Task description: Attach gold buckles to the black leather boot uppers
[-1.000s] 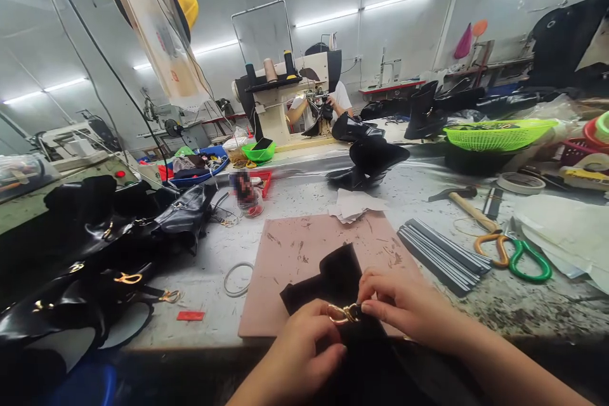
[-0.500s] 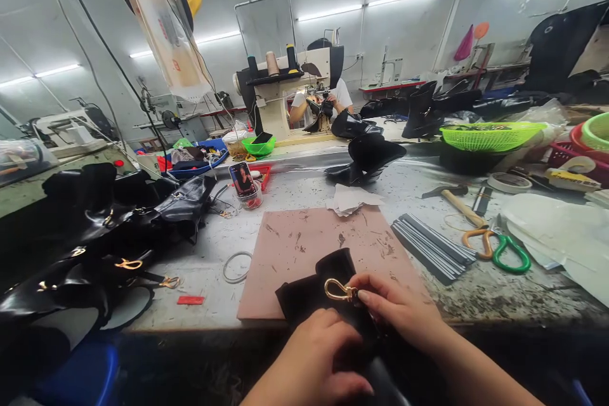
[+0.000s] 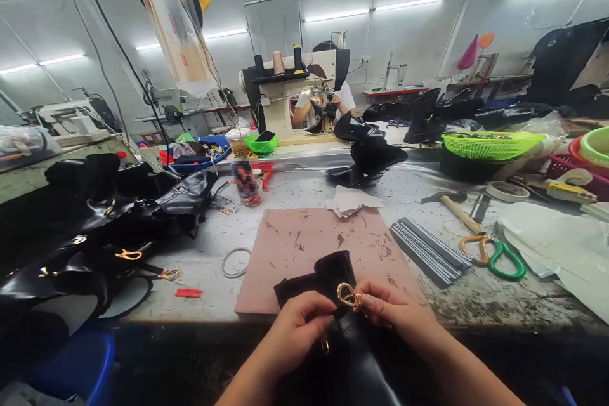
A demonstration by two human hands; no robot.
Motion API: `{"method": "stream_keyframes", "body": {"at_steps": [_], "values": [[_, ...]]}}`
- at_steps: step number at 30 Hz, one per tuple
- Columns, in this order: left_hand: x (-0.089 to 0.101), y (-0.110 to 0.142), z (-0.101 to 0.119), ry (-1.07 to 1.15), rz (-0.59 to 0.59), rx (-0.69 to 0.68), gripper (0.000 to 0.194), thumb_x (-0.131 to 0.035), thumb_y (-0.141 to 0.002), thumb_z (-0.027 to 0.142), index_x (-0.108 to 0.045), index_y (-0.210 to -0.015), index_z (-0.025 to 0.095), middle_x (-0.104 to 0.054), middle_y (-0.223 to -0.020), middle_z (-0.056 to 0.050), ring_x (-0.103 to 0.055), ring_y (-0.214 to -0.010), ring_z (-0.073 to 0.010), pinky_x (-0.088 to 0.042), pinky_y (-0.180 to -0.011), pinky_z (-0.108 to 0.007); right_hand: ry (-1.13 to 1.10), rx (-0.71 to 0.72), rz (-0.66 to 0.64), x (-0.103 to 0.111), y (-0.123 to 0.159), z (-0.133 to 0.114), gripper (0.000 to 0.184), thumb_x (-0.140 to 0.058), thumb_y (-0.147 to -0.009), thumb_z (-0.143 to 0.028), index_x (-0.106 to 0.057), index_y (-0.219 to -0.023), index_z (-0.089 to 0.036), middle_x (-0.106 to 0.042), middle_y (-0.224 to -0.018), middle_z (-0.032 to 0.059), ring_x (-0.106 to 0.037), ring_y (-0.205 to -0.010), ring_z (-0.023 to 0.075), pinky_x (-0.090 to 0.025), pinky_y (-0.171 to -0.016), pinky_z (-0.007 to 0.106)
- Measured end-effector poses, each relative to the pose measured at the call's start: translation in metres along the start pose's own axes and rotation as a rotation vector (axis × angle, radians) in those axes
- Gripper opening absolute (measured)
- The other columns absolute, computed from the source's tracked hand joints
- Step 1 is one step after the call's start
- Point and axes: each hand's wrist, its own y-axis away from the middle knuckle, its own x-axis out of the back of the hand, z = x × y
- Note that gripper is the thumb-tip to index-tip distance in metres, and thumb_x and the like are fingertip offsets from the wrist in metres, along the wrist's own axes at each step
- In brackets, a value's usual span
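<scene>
A black leather boot piece lies over the near edge of a pink cutting board and hangs down toward me. My right hand pinches a gold clasp fixed to the leather. My left hand is closed on the black leather just left of the clasp, fingers curled round its fold. A second small gold piece shows below my left fingers.
Finished black boot pieces with gold clasps pile up at the left. A hammer, scissors, dark strips, a green basket and white paper lie right. A person sews at a machine behind.
My left hand rose from below the table edge and closed on the leather beside the clasp. My right hand turned the gold clasp more upright and drew it slightly nearer.
</scene>
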Motion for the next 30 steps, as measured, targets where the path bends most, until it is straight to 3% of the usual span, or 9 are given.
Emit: {"method": "stream_keyframes", "body": {"at_steps": [8, 12, 15, 17, 20, 24, 27, 30], "values": [[-0.001, -0.017, 0.001, 0.251, -0.25, 0.161, 0.031, -0.068, -0.068, 0.041, -0.057, -0.075, 0.012, -0.051, -0.062, 0.003, -0.045, -0.052, -0.0064, -0.038, -0.049, -0.019, 0.118, 0.034, -0.094, 0.004, 0.002, 0.002, 0.04, -0.058, -0.073, -0.057, -0.051, -0.07, -0.018, -0.037, -0.061, -0.0043, -0.03, -0.056, 0.0101, -0.023, -0.051, 0.023], [-0.003, -0.018, 0.003, 0.229, -0.23, 0.111, 0.031, -0.067, -0.069, 0.031, -0.049, -0.091, 0.017, -0.049, -0.064, 0.005, -0.044, -0.05, -0.0065, -0.038, -0.046, -0.018, 0.349, 0.116, -0.014, 0.0, 0.002, 0.001, 0.037, -0.05, -0.079, -0.055, -0.051, -0.074, -0.019, -0.047, -0.069, -0.0008, -0.043, -0.066, 0.0148, -0.034, -0.059, 0.026], [-0.004, -0.012, 0.01, 0.117, -0.259, -0.005, 0.032, -0.064, -0.068, 0.017, -0.051, -0.096, 0.018, -0.053, -0.077, 0.002, -0.05, -0.066, -0.0098, -0.041, -0.059, -0.022, 0.545, 0.209, 0.077, -0.004, 0.004, 0.001, 0.022, -0.044, -0.084, -0.04, -0.053, -0.082, -0.02, -0.053, -0.075, 0.001, -0.048, -0.071, 0.0171, -0.039, -0.066, 0.03], [-0.004, -0.008, 0.015, -0.039, -0.225, -0.046, 0.031, -0.065, -0.066, 0.014, -0.056, -0.095, 0.017, -0.056, -0.084, 0.0, -0.05, -0.074, -0.0117, -0.04, -0.067, -0.024, 0.607, 0.28, 0.137, -0.007, 0.007, 0.001, 0.014, -0.046, -0.081, -0.028, -0.053, -0.091, -0.021, -0.056, -0.081, 0.0019, -0.048, -0.067, 0.0156, -0.041, -0.065, 0.03], [-0.006, -0.006, 0.019, -0.209, -0.136, -0.047, 0.022, -0.064, -0.07, 0.019, -0.057, -0.091, 0.018, -0.059, -0.083, 0.001, -0.051, -0.074, -0.0123, -0.039, -0.067, -0.023, 0.604, 0.416, 0.132, -0.009, 0.012, -0.002, 0.025, -0.049, -0.076, -0.018, -0.052, -0.1, -0.022, -0.055, -0.091, 0.0038, -0.048, -0.062, 0.013, -0.042, -0.057, 0.026], [-0.011, -0.006, 0.022, -0.306, -0.122, -0.043, 0.019, -0.06, -0.072, 0.018, -0.055, -0.091, 0.019, -0.06, -0.078, 0.003, -0.052, -0.069, -0.0117, -0.038, -0.061, -0.021, 0.624, 0.505, 0.074, -0.007, 0.019, -0.014, 0.01, -0.048, -0.077, -0.015, -0.056, -0.075, -0.021, -0.053, -0.075, 0.0023, -0.052, -0.066, 0.0146, -0.042, -0.056, 0.025], [-0.012, -0.004, 0.023, -0.443, -0.111, -0.033, 0.013, -0.059, -0.074, 0.023, -0.058, -0.087, 0.02, -0.06, -0.074, 0.003, -0.053, -0.067, -0.0123, -0.037, -0.059, -0.021, 0.509, 0.487, 0.192, 0.001, 0.023, -0.021, 0.007, -0.053, -0.074, -0.019, -0.052, -0.068, -0.021, -0.049, -0.066, -0.0001, -0.05, -0.058, 0.0132, -0.04, -0.05, 0.024], [-0.013, -0.002, 0.021, -0.512, -0.085, -0.056, 0.017, -0.06, -0.075, 0.024, -0.058, -0.091, 0.021, -0.062, -0.076, 0.003, -0.055, -0.068, -0.0132, -0.038, -0.061, -0.022, 0.347, 0.461, 0.276, 0.008, 0.028, -0.026, 0.004, -0.054, -0.076, -0.023, -0.052, -0.073, -0.022, -0.048, -0.073, 0.0004, -0.048, -0.054, 0.0105, -0.035, -0.04, 0.02]]}}
